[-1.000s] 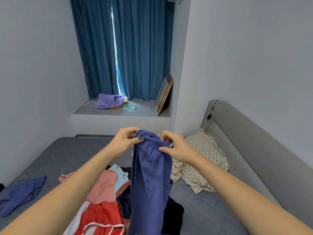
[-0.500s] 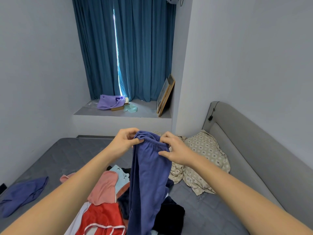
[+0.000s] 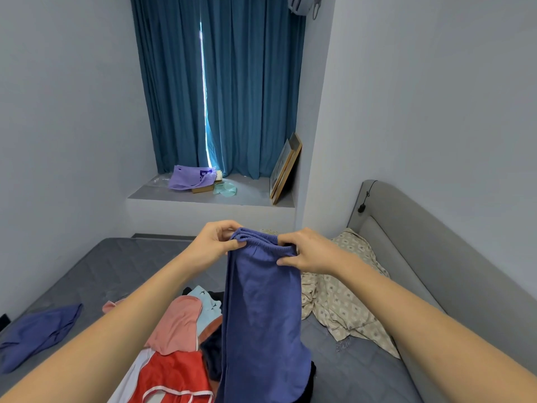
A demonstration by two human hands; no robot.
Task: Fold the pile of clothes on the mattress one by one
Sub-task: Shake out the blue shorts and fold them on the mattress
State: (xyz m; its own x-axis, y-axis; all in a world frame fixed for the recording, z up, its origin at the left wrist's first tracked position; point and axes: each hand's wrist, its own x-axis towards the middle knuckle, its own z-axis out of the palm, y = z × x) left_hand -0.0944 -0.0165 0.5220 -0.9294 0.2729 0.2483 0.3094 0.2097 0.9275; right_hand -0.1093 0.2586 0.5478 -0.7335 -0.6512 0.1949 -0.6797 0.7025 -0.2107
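Grey mattress (image 3: 96, 274) carries the pile (image 3: 180, 353), a blue garment (image 3: 37, 333) at left and a patterned sheet (image 3: 343, 303) at right. Above the pile, both hands pinch the trousers (image 3: 261, 315) by the waistband: left hand (image 3: 215, 242), right hand (image 3: 311, 251).

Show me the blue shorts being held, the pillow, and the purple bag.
blue shorts (image 3: 261, 301), head view, front panel below waistband
pillow (image 3: 343, 298), head view, patterned cover
purple bag (image 3: 186, 177), head view, its face
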